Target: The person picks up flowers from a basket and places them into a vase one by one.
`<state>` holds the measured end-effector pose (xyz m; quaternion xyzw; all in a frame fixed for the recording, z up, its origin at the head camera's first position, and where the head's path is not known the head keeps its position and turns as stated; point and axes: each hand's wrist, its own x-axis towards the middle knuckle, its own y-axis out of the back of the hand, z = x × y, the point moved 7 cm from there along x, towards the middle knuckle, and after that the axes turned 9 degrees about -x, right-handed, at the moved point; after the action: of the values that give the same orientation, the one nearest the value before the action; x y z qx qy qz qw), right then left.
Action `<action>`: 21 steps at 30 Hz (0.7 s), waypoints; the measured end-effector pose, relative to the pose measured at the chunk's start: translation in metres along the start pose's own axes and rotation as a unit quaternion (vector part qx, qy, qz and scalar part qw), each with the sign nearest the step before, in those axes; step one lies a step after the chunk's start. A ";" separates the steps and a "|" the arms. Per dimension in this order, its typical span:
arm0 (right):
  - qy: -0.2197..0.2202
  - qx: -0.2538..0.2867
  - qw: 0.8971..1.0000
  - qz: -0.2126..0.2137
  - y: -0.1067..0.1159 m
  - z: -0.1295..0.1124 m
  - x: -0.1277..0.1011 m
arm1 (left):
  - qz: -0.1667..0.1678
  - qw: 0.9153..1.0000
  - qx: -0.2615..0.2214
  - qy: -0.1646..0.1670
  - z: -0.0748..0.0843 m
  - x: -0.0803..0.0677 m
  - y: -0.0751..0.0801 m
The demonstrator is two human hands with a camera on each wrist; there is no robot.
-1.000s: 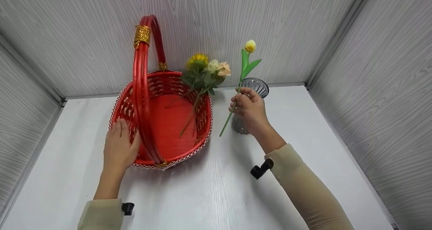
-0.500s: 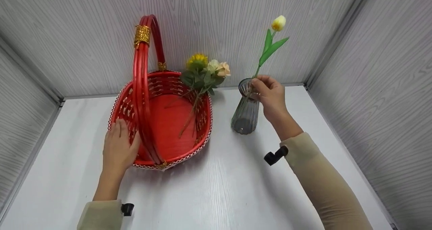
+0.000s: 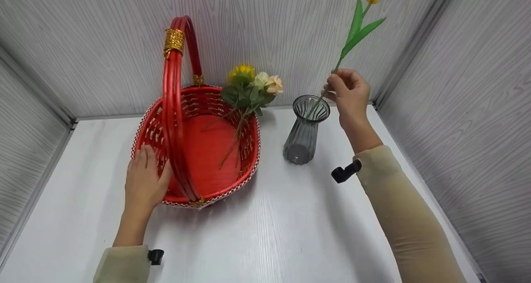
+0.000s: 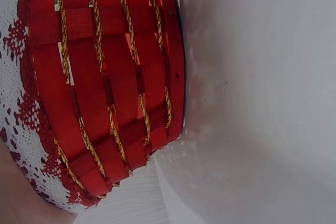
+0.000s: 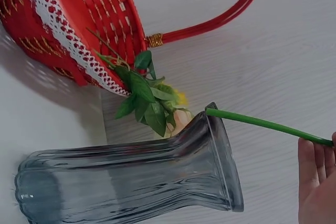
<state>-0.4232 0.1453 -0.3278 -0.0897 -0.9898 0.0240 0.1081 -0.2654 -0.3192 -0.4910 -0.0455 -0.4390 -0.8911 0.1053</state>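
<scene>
My right hand (image 3: pixel 350 94) pinches the green stem of a yellow-and-white tulip (image 3: pixel 360 36), above and right of a grey ribbed glass vase (image 3: pixel 300 140). The tulip leans up to the right, its bloom near the top of the head view. In the right wrist view the lower end of the stem (image 5: pixel 262 123) is right at the vase's rim, with the fingers further up the stem. My left hand (image 3: pixel 144 179) rests on the left rim of a red woven basket (image 3: pixel 207 150), fingers straight; the left wrist view shows the basket's side close up.
A yellow flower (image 3: pixel 241 73) and pale roses (image 3: pixel 267 83) with leaves lean over the basket's right rim, stems inside. The tall basket handle (image 3: pixel 172 104) arches over it. A grey wood-grain wall (image 3: pixel 265 30) stands behind the white table (image 3: pixel 269 233).
My right hand has carried the tulip up and to the right, from in front of the vase to above its mouth. The left hand has stayed on the basket.
</scene>
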 end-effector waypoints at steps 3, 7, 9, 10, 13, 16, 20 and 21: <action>0.010 0.014 1.000 0.008 0.000 -0.003 0.003 | 0.003 1.000 -0.002 -0.002 0.001 0.000 0.001; 0.034 0.026 0.999 0.020 0.001 -0.005 0.006 | 0.001 1.000 -0.001 -0.001 0.000 -0.001 0.001; 0.044 0.015 0.999 0.023 0.003 -0.003 0.007 | -0.002 1.000 0.002 0.003 0.000 -0.002 0.000; 0.047 0.007 0.999 0.024 0.003 -0.002 0.008 | -0.004 1.000 0.003 0.004 -0.001 -0.002 0.000; 0.053 -0.031 0.998 0.022 0.004 0.004 0.008 | -0.006 1.000 0.005 0.007 -0.001 -0.002 0.000; 0.055 -0.073 0.996 0.014 0.002 0.008 0.006 | -0.007 1.000 0.004 0.010 -0.001 -0.002 0.000; 0.066 -0.127 0.990 -0.006 -0.004 0.003 -0.003 | -0.001 1.000 0.004 0.008 0.001 -0.001 0.001; 0.070 -0.141 0.988 -0.011 -0.005 0.002 -0.005 | 0.001 1.000 0.004 0.006 0.002 -0.001 0.001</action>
<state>-0.4199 0.1393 -0.3301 -0.0949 -0.9743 -0.1229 0.1634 -0.2644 -0.3183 -0.4892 -0.0397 -0.4423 -0.8893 0.1088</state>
